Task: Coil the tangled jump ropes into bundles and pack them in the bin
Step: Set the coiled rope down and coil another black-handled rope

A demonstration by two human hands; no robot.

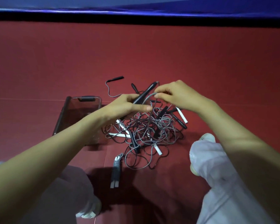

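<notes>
You had a wide stretch of bare red mat (152, 54) beyond the pile, running to the dark edge under the blue padding (184, 12) at the far side. Nearer in it was tighter: the clear bin (63, 113) sat just left of the tangled jump ropes (152, 126), partly hidden behind your left forearm. Your right knee (217, 167) and right shoe (207, 137) closed off the pile's right side. The tangle lay on the mat between your arms, grey and dark cords looped over white and black handles that pointed every way. One stray black handle (116, 77) lay apart at the far left, on a line running left to right. A finished bundle (116, 172) lay just on your side of the pile, its long axis nearly toward you and its white handle ends nearest you. Your left hand (124, 107) was raised over the tangle, fingers curled round the lower end of a black handle (146, 92). That handle slanted up and away to the right, its tip at your right fingertips. Your right hand (176, 94) reached in from the right, knuckles up and wrist bent, pinching a grey cord (149, 96) between thumb and fingertips. The cord arched there and dropped into the pile.
</notes>
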